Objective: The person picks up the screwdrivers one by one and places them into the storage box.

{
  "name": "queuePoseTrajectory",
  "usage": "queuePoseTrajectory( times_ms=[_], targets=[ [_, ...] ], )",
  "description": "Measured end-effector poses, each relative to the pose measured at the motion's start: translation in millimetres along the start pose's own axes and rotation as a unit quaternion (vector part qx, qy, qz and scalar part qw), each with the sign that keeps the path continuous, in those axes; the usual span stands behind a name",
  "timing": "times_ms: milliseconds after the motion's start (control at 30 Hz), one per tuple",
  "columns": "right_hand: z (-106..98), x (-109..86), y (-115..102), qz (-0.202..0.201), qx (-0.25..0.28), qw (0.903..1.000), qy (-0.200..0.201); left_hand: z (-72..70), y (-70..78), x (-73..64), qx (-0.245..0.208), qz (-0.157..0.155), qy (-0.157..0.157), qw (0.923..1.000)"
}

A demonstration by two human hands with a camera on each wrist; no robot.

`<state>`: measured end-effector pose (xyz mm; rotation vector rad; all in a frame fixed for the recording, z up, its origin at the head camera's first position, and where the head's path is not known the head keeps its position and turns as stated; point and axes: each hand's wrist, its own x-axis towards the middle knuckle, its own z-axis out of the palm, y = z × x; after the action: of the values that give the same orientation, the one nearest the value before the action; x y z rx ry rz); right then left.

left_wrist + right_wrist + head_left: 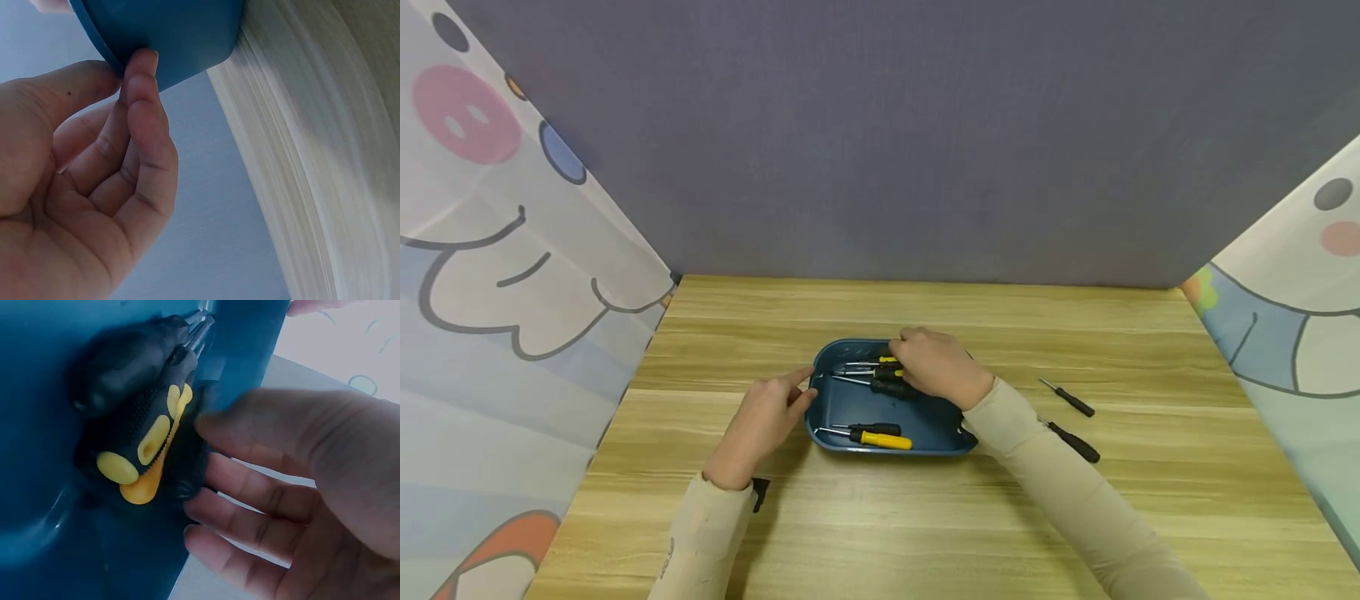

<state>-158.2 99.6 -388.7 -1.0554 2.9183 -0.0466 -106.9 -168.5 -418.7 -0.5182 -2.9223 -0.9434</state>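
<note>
A blue plastic tray (865,451) stands on the wooden table with several screwdrivers in it. At its left end my left hand (765,421) pinches the rim; in the left wrist view the thumb and fingers lie on either side of the wall. My right hand (936,362) reaches over the far right part of the tray. In the right wrist view, its thumb and fingertips pinch a black screwdriver (189,456) along the far wall. Beside that lie a black-and-yellow screwdriver (147,431) and a thick black-handled screwdriver (125,365).
Near the tray's front wall lie a yellow-handled screwdriver (886,440) and a small black screwdriver (880,428). Right of the tray, a thin black screwdriver (1073,402) and a larger black screwdriver (1075,442) rest on the table (1187,500). A grey wall (925,167) rises behind.
</note>
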Motion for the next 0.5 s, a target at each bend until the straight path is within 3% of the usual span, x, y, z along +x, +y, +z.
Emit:
queuePoseTrajectory(
  times_ms=[200, 500],
  targets=[
    [0, -2.2, 1, -0.003, 0.008, 0.9995, 0.029, 0.0, 0.6, -0.1, 0.000, -0.003, -0.003, 1.0000],
    [-8, -16.8, 6, 0.005, 0.020, 0.9991, 0.037, 0.4, 0.6, -0.6, -0.001, -0.001, -0.004, 1.0000]
  ],
)
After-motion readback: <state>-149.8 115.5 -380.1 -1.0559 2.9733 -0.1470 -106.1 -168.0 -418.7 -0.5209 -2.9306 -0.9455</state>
